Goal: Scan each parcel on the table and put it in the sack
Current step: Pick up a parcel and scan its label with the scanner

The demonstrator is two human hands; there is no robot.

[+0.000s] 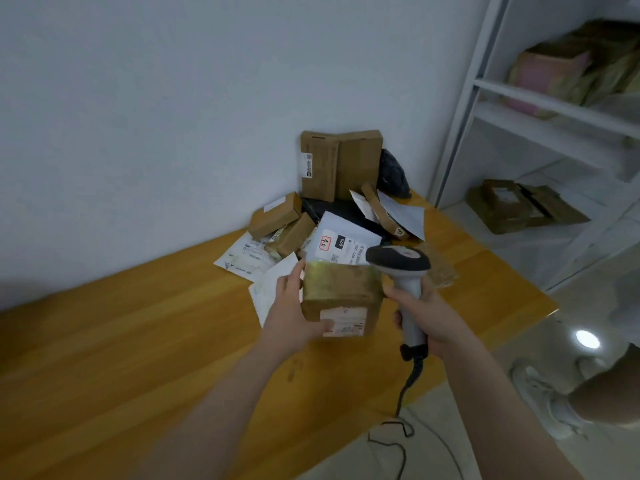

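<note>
Head view: brown parcel [341, 292], label [344, 321] apparently white.

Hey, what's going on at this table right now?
A person is scanning parcels. The left hand grips a small brown box by its side, with the label facing the camera. The right hand holds a corded barcode scanner, its head just above the box. A pile of parcels lies on the wooden table against the wall. No sack is in view.
</note>
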